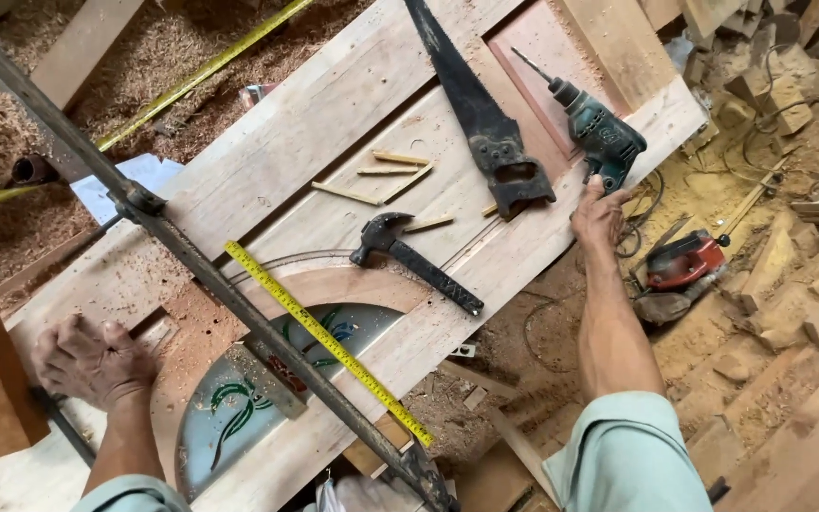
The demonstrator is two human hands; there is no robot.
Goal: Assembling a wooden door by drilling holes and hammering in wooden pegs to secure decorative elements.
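Left hand (90, 360): fingers curled down into a loose fist, knuckles up, pressing at the near-left end of the long metal bar clamp (201, 270); whether the fingers wrap anything beneath cannot be told. Forearm runs straight up from the near edge.

Right hand (599, 216): fingers mostly extended, palm down, resting on the right edge of the wooden door (334, 114), fingertips touching or just beside the handle of the teal electric drill (599, 137). No closed grasp seen. Arm stretched far out, pale green sleeve at the shoulder.

Door: pale unfinished planks, lying flat and diagonal, with an arched opening holding painted glass (229, 408) in green and red.

On the door: a yellow tape measure (329, 341) laid out beside the clamp bar; a dark claw hammer (414, 261) at centre; a rusty handsaw (485, 123) to the far right; several thin wooden pegs (381, 175) between them.

Right of the door, on the sawdust floor: a red power tool (684, 265), offcuts near.
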